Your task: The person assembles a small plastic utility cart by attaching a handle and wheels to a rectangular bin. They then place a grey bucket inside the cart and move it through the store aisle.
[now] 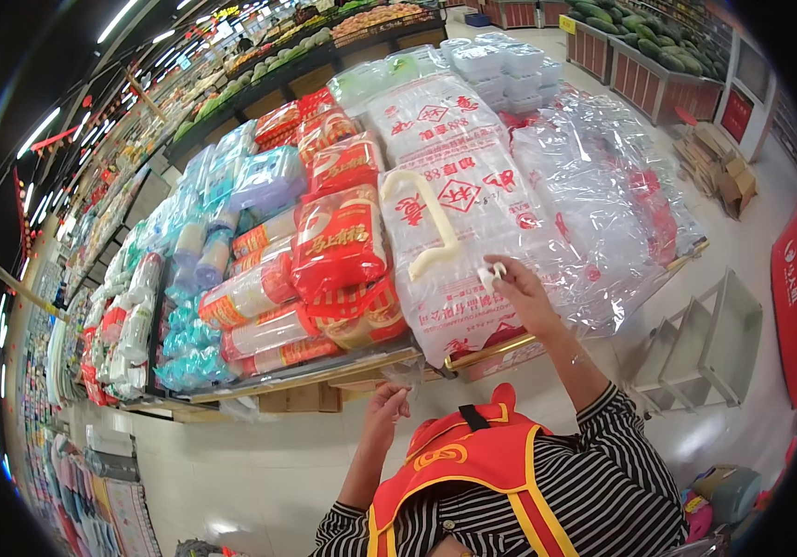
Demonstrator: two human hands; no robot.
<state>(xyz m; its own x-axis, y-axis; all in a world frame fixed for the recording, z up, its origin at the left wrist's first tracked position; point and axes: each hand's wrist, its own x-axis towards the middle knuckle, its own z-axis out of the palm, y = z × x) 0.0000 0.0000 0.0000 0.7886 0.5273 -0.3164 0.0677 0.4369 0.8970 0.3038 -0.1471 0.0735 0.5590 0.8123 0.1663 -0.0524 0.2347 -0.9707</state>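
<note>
Small white piece: sitting in the right-hand pinch, just right of frame center

Right hand (pixel 524 299) is reaching over the display table (pixel 375 365) from the lower right. Thumb and fingertips are closing on the small white piece (pixel 488 277), with almost no gap; its exact shape is too small to read. Remaining fingers are sitting loosely bent. It's hovering over or resting on the white bundles with red print (pixel 473 243); can't tell which.

Left hand (pixel 385 408) is hanging in front of the table edge, lower center. Fingers are sitting curled in, thumb against them. A wisp of clear film (pixel 404 370) is showing just above; can't tell whether the fingers are gripping it.

Cream hooked strip (pixel 438 221) is lying on the same bundles, center of frame, up and left of the right hand and apart from it.

Red-printed packs (pixel 339 243) are stacking up left of center, clear-wrapped tubular sleeves (pixel 254 290) are lying beside them. Glossy clear packs (pixel 589 209) are covering the table's right side; clear tubs (pixel 500 67) are standing stacked at upper center. Gray step stool (pixel 706 348) is standing on the floor, right of frame.
</note>
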